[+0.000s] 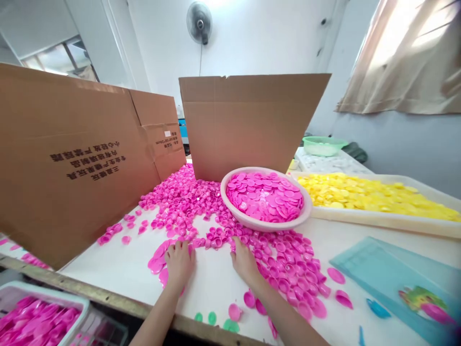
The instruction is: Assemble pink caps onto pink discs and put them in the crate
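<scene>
just both hands (179,263) (245,262) spread flat among scattered pink plastic caps (288,274)

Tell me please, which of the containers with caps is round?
The pale pink round basin, full of pink plastic caps. The tray of yellow caps and the tray of pink caps at lower left are both rectangular.

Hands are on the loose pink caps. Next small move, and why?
Probably slide the right hand leftward, drawing the pink plastic caps beside it into a tighter pile. They lie scattered across the white table, and a bare stretch of it between that hand and the left hand leaves room to gather them.
</scene>
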Tool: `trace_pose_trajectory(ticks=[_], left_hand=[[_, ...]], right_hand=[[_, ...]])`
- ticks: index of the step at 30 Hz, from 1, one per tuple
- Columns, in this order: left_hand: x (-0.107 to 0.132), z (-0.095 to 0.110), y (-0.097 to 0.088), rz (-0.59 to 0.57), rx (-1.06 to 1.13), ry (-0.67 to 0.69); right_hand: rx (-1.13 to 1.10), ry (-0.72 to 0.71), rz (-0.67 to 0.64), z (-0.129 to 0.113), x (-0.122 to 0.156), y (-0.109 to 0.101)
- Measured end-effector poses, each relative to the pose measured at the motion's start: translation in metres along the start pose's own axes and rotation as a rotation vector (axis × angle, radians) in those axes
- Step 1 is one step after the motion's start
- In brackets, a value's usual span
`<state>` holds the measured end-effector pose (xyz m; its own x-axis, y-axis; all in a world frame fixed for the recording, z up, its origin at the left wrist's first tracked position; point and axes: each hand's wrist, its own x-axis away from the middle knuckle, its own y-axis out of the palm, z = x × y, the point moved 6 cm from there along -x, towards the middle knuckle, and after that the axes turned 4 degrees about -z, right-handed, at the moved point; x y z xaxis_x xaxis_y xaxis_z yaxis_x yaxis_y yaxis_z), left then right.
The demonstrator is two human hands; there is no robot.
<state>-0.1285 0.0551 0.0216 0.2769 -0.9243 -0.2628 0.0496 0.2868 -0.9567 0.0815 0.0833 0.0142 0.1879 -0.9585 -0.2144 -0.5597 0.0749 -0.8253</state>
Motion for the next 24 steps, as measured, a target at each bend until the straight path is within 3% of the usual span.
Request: trace_pose_trajectory(ticks=[2, 4, 6, 8, 11, 17, 24], left_hand=[[-0.001, -0.007, 0.002, -0.038, -0.007, 0.005], [-0.001, -0.011, 0.004, -0.064, -0.002, -0.003], [-0.002, -0.01, 0.005, -0.052, 0.012, 0.008], [-0.003, -0.007, 0.004, -0.02, 0.026, 0.039], [-0.003, -0.005, 0.002, 0.02, 0.044, 0.065], [0.004, -0.005, -0.006, 0.051, 0.187, 0.075], [0.013, 0.007, -0.007, 0.099, 0.616, 0.151]], right_hand=[[-0.089, -0.051, -0.021, -0.006, 0.001, 0.005], [-0.22, -0.095, -0.143, -0.016, 0.005, 0.017], [-0.325, -0.118, -0.265, -0.027, 0.013, 0.029], [-0.347, -0.125, -0.285, -0.033, 0.02, 0.033], [-0.329, -0.113, -0.255, -0.031, 0.023, 0.031], [-0.699, -0.036, -0.455, -0.019, 0.019, 0.049], [-0.407, -0.214, -0.155, -0.023, 0.015, 0.026]])
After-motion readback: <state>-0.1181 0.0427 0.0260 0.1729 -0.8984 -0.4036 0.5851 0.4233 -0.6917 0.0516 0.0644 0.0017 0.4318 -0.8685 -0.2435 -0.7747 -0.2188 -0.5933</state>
